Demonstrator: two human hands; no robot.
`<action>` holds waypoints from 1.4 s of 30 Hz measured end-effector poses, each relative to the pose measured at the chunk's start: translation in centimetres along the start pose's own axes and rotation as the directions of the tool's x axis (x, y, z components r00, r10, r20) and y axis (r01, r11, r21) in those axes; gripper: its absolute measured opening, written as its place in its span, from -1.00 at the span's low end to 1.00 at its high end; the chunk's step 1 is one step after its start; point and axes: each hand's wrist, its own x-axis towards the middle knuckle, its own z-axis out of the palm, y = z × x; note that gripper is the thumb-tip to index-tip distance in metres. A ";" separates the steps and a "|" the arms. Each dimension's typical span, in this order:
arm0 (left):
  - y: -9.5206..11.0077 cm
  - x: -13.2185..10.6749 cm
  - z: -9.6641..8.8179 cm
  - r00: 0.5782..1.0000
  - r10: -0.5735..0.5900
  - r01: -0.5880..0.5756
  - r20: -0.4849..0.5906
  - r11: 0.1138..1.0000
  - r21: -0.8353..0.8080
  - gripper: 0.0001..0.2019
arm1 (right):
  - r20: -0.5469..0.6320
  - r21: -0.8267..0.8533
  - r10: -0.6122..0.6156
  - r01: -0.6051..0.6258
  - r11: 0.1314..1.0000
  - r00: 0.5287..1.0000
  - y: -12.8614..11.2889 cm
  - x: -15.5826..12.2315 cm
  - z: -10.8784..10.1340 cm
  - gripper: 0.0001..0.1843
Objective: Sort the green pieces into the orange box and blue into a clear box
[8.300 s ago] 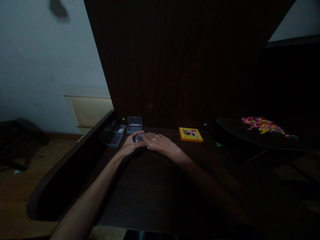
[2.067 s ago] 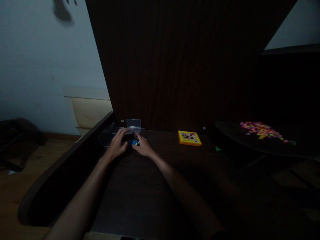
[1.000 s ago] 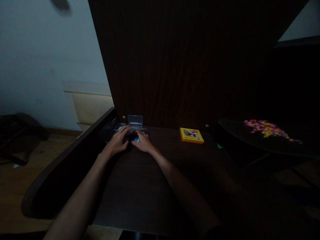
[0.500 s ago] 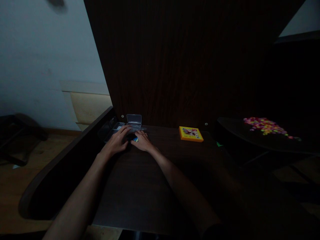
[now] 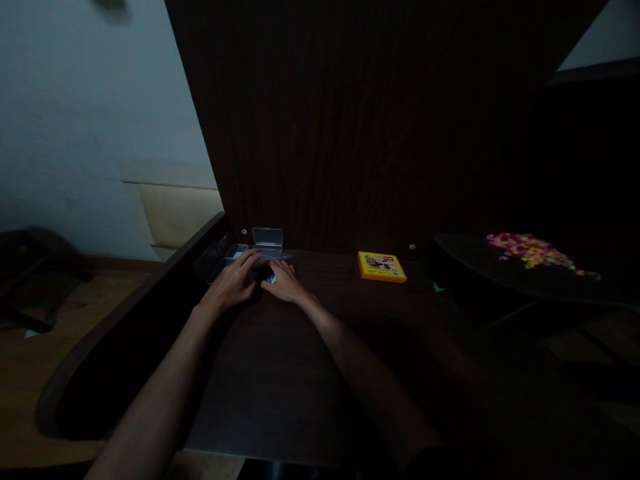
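Okay: both hands around a small blue-and-yellow item (image 5: 271, 279), far-left part of desk

Item sits between the two hands, just beside the right thumb, mostly hidden; only a bit of colour shows, exact shape unclear. Right hand (image 5: 284, 282) bends over it from the right, fingers pointing away from the wearer; can't tell if it's pinching the item or just resting against it. Left hand (image 5: 234, 279) is arched on the other side, thumb toward the right hand, fingers spread forward; grip can't be told either, too dark underneath. Hands close together, small dark gap between them.

Just past the fingertips: clear plastic box, its lid (image 5: 268, 236) raised, base partly blocked. More clear containers (image 5: 237, 251) beyond and left of left hand, near the side panel (image 5: 130, 320), partly covered by that hand. Yellow box (image 5: 381, 267) lies flat on the dark desk (image 5: 290, 373), right of the hands and well apart. Further right, green scrap (image 5: 437, 287) near a dark shelf (image 5: 465, 263), which carries a loose heap of pink, yellow and orange pieces (image 5: 530, 251). Tall dark panel (image 5: 325, 133) behind; pale wall (image 5: 100, 100) at left.
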 end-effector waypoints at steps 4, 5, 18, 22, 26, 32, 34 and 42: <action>0.1 0.0 0.0 1.000 0.010 -0.009 -0.011 1.000 0.014 -0.44 | 0.010 0.003 -0.015 0.015 1.000 1.000 0.0 0.0 0.0 -0.52; 0.1 0.1 0.0 1.000 0.007 -0.007 -0.009 1.000 0.015 -0.43 | 0.013 0.001 -0.017 0.017 1.000 1.000 0.0 0.0 0.0 -0.53; 0.4 0.1 -0.3 1.000 -0.026 0.026 -0.002 1.000 -0.005 -0.41 | 0.006 -0.003 -0.028 0.028 1.000 1.000 -0.1 -0.2 -0.2 -0.53; 0.4 0.0 -0.4 0.999 -0.035 0.035 -0.007 0.999 0.017 -0.41 | -0.006 0.012 -0.028 0.028 1.000 1.000 -0.1 -0.1 -0.1 -0.47; 0.6 0.1 -0.4 1.000 -0.019 0.019 -0.015 1.000 0.000 -0.41 | -0.005 -0.006 -0.026 0.026 1.000 1.000 0.1 0.0 0.0 -0.46; 0.9 0.2 -0.7 1.000 -0.022 0.022 -0.002 1.000 0.009 -0.41 | -0.008 0.015 -0.043 0.043 0.999 0.999 0.0 -0.1 -0.1 -0.47; 0.9 0.2 -0.7 1.000 -0.028 0.028 -0.001 1.000 0.008 -0.41 | -0.005 0.013 -0.038 0.038 0.999 0.999 -0.1 -0.2 -0.2 -0.47; 0.5 0.1 -0.7 0.998 -0.044 0.045 -0.033 0.999 0.027 -0.41 | -0.004 -0.015 -0.036 0.036 0.999 0.999 -0.1 -0.2 -0.4 -0.56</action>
